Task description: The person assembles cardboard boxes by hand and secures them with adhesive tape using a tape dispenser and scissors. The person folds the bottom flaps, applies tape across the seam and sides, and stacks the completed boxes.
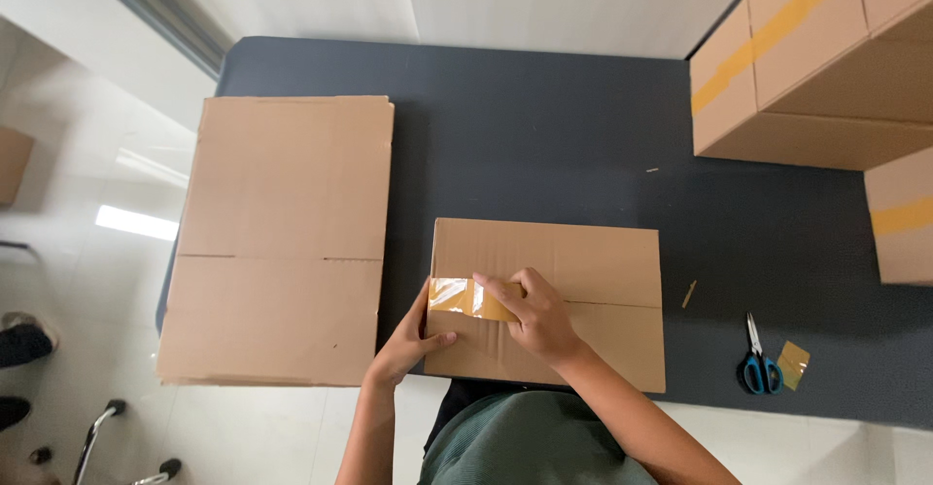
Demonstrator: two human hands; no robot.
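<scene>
A brown cardboard box sits with its flaps folded shut at the near edge of the dark grey table, and a strip of translucent yellow-brown packing tape lies across its left end over the centre seam. The tape could wrinkle or drift off the seam if the box slides — nothing braces it on the far side. The right hand presses curled fingers on the tape; the left hand rests flat against the box's left edge, thumb by the tape — neither visibly grasps anything.

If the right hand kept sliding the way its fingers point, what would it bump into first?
The right hand points left along the tape strip on the box. Probably it meets the left hand first, at the box's left edge.
</scene>
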